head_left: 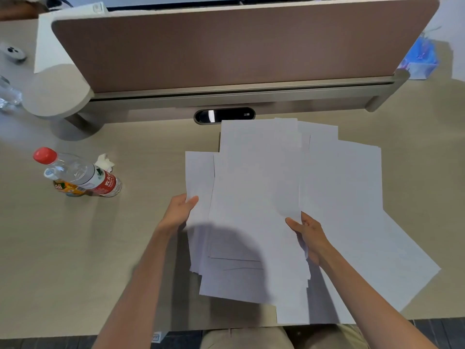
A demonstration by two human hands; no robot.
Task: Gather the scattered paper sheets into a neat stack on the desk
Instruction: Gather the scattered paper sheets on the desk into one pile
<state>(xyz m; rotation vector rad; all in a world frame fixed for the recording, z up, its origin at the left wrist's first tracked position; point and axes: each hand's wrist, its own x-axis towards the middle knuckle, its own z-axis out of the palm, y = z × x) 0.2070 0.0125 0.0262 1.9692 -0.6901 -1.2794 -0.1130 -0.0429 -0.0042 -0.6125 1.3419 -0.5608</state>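
Note:
Several white paper sheets [256,197] lie overlapping and askew on the beige desk [75,248], spread from the middle toward the right. My left hand [180,210] grips the left edge of a loose bundle of them, thumb on top. At the bundle's right edge my right hand [308,235] holds on, thumb over the paper and fingers under it. More sheets [352,197] fan out flat to the right, one corner [415,273] angled toward the desk's front edge. Another sheet [293,313] reaches the front edge.
A clear water bottle with a red cap [78,172] stands at the left beside a crumpled tissue [105,161]. A brown partition panel [226,46] on a grey rail closes the back. A black cable slot [224,115] sits just behind the papers. A blue bag [420,59] sits far right.

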